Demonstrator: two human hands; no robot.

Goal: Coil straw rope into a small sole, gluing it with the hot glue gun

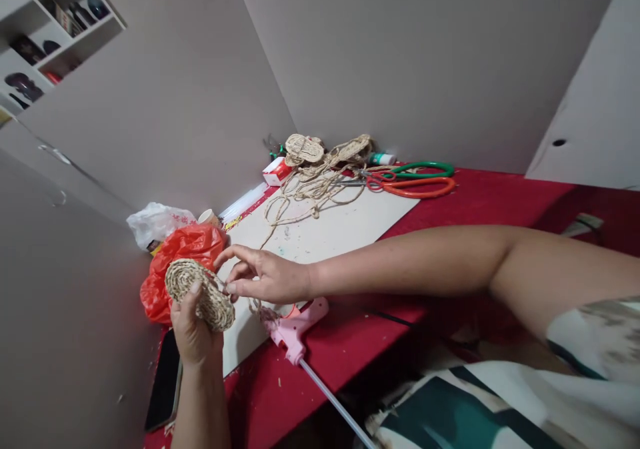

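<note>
My left hand (193, 325) grips a flat oval sole (187, 277) made of coiled, braided straw cord, thumb on its upper face. At the sole's right edge, my right hand (265, 275) pinches the straw cord, its index finger bent above the thumb. The exact pinch point is small and partly hidden. Below my right hand lies a pink glue gun (295, 332) with a long clear glue stick in its back. A heap of loose straw cord (315, 192) spreads over the white board (340, 235). Behind it rests another coiled straw sole (304, 149).
Large scissors with green and orange handles (420, 187) lie at the back right, beside smaller red-handled scissors (381, 181). A red plastic bag (160, 275), a white bag (160, 222) and a phone (164, 375) line the left edge of the red tabletop (480, 202). Grey walls stand close behind.
</note>
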